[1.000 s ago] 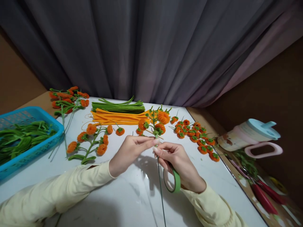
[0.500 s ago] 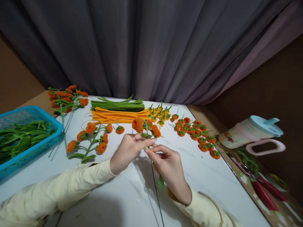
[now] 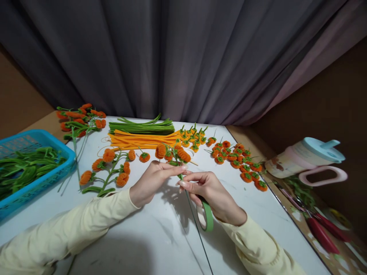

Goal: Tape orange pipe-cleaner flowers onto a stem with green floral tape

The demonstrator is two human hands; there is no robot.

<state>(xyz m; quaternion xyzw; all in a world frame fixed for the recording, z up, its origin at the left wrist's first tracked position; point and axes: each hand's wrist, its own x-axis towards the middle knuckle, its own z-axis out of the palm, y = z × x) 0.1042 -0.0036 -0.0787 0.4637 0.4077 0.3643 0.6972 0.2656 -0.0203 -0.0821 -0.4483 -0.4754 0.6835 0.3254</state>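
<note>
My left hand (image 3: pixel 150 181) pinches a spray of orange fuzzy pipe-cleaner flowers (image 3: pixel 183 154) just below its blooms and green leaves. From it a long thin dark stem wire (image 3: pixel 199 227) slants down toward the front of the table. My right hand (image 3: pixel 215 194) is closed right beside the left, thumb and forefinger together at the stem. A roll of green tape (image 3: pixel 208 217) hangs at its lower fingers. Exactly what lies between the right fingertips is too small to see. A finished-looking orange flower spray (image 3: pixel 110 173) lies left of my hands.
Behind lie green pipe cleaners (image 3: pixel 140 127), orange strips (image 3: pixel 143 140) and small orange flower heads (image 3: pixel 233 156). A blue basket (image 3: pixel 61 162) of green leaves stands left, near more flower sprays (image 3: pixel 82 120). At right are a tumbler (image 3: pixel 301 158) and red-handled pliers (image 3: pixel 322 233).
The flower spray has turned and tipped slightly left, and its wire's lower end has swung right. My right hand has rotated and shifted right, bringing the tape roll into fuller view.
</note>
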